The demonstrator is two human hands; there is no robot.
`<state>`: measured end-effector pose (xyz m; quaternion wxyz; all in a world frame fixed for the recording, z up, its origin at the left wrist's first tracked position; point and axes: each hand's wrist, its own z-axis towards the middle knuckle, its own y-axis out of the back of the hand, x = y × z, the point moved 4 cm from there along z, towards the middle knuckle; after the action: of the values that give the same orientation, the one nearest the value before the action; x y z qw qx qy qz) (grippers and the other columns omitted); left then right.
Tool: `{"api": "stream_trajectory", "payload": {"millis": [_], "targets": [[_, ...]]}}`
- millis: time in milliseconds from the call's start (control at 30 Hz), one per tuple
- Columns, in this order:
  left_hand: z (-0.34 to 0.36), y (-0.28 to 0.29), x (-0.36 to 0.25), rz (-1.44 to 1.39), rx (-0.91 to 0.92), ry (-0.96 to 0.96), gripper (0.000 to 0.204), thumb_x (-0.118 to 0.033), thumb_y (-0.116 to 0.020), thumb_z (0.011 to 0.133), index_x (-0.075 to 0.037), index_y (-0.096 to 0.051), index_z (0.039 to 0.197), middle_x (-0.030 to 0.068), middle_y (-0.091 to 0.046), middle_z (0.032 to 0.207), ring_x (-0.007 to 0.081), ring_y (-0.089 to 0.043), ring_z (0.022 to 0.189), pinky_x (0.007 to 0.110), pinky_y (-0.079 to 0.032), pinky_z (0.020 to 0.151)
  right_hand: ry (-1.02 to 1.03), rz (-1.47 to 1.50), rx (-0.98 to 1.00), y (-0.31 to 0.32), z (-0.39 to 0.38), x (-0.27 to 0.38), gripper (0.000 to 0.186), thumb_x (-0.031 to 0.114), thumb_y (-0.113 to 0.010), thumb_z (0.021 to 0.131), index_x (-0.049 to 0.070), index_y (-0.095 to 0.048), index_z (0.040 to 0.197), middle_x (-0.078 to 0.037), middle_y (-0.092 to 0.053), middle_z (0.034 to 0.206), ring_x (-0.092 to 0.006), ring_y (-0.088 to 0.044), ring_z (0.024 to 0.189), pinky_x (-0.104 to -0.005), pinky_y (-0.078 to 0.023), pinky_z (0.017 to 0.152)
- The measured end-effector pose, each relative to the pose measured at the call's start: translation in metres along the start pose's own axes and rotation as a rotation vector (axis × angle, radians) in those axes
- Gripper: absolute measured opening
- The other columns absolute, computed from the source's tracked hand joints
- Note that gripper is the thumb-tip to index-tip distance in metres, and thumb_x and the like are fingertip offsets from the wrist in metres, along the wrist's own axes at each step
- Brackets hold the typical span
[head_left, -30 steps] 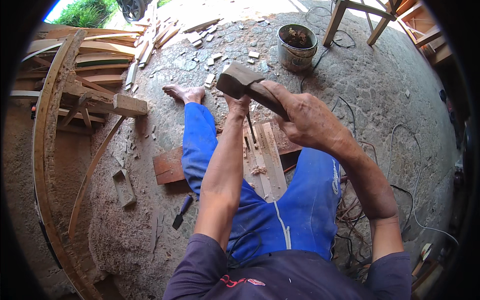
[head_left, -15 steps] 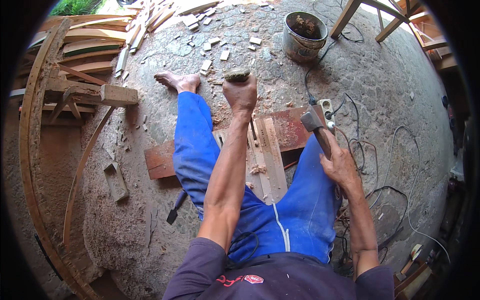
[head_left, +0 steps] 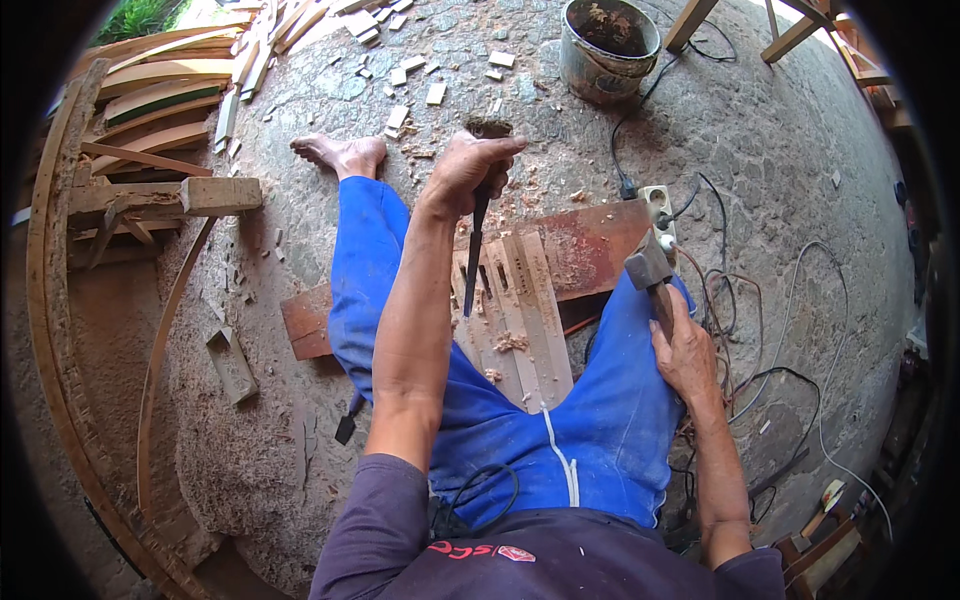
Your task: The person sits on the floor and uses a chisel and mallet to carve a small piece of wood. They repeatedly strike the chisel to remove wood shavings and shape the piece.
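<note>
My left hand (head_left: 465,170) grips a long dark chisel (head_left: 472,270) upright, its worn handle end showing at the top and its blade hanging over the wooden boards (head_left: 530,330) between my legs. Several dark slots and pale shavings mark the boards, which lie across a reddish plank (head_left: 600,240). Beside my right thigh, my right hand (head_left: 680,350) is closed round the wooden handle of a hammer (head_left: 648,268) with a squarish head. Another dark-bladed tool (head_left: 346,424) lies on the floor by my left leg.
A curved wooden frame (head_left: 55,330) and stacked strips (head_left: 160,100) fill the left. A bucket (head_left: 608,48), wooden legs (head_left: 690,22) and scattered offcuts (head_left: 436,92) lie ahead. A power strip (head_left: 655,205) and tangled cables (head_left: 820,300) are at right, a small trough (head_left: 232,362) at left.
The hammer has swung down from above my left hand to beside my right thigh. My left hand has shifted left with the chisel, whose blade has come away from the slotted boards.
</note>
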<state>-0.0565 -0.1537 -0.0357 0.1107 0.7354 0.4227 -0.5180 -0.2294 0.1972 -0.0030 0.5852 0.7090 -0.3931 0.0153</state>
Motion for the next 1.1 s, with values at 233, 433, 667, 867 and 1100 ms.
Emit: {"api": "stream_trajectory", "payload": {"millis": [233,433,667,867,1100], "targets": [[-0.095,-0.032,-0.034,0.014,-0.345,-0.449,0.021,-0.015,-0.082,0.09,-0.003,-0.067,0.096,0.0012,-0.061,0.07,0.0109,-0.057,0.055,0.026,-0.048,0.05,0.024,-0.024,0.016,0.001,0.007,0.004,0.059,0.018,-0.062,0.096,0.007,-0.037,0.149,-0.032,-0.069,0.108,-0.0513,-0.068,0.096,-0.0573,-0.054,0.082],[-0.116,-0.025,-0.045,0.614,-0.971,-1.179,0.023,-0.015,-0.082,0.09,-0.003,-0.066,0.081,0.0001,-0.061,0.065,0.011,-0.054,0.056,0.03,-0.049,0.057,0.05,-0.004,0.017,-0.005,0.007,0.004,0.06,0.02,-0.062,0.096,0.007,-0.037,0.148,-0.033,-0.069,0.105,-0.0522,-0.067,0.096,-0.0585,-0.053,0.083],[-0.118,-0.037,-0.033,0.401,-0.671,-1.011,0.024,-0.01,-0.083,0.088,-0.004,-0.062,0.081,-0.002,-0.06,0.062,0.0068,-0.056,0.052,0.026,-0.046,0.049,0.048,-0.014,-0.001,-0.002,0.006,0.002,0.059,0.022,-0.062,0.096,0.008,-0.037,0.148,-0.032,-0.069,0.107,-0.0525,-0.067,0.099,-0.0594,-0.053,0.085],[-0.123,-0.039,-0.013,0.609,-0.731,-0.975,0.028,-0.013,-0.084,0.088,-0.006,-0.061,0.075,-0.0013,-0.061,0.064,0.0098,-0.057,0.053,0.029,-0.047,0.051,0.055,-0.019,-0.001,-0.002,0.004,0.004,0.059,0.022,-0.062,0.095,0.01,-0.037,0.148,-0.032,-0.07,0.107,-0.0523,-0.067,0.1,-0.059,-0.053,0.086],[-0.122,-0.05,-0.018,0.659,-0.625,-0.947,0.031,-0.029,-0.085,0.083,-0.006,-0.064,0.082,0.0064,-0.065,0.069,0.0234,-0.065,0.06,0.035,-0.052,0.06,0.04,-0.022,0.015,0.0,0.005,0.006,0.059,0.021,-0.062,0.095,0.009,-0.037,0.147,-0.033,-0.069,0.104,-0.0524,-0.067,0.098,-0.0593,-0.053,0.085]]}}
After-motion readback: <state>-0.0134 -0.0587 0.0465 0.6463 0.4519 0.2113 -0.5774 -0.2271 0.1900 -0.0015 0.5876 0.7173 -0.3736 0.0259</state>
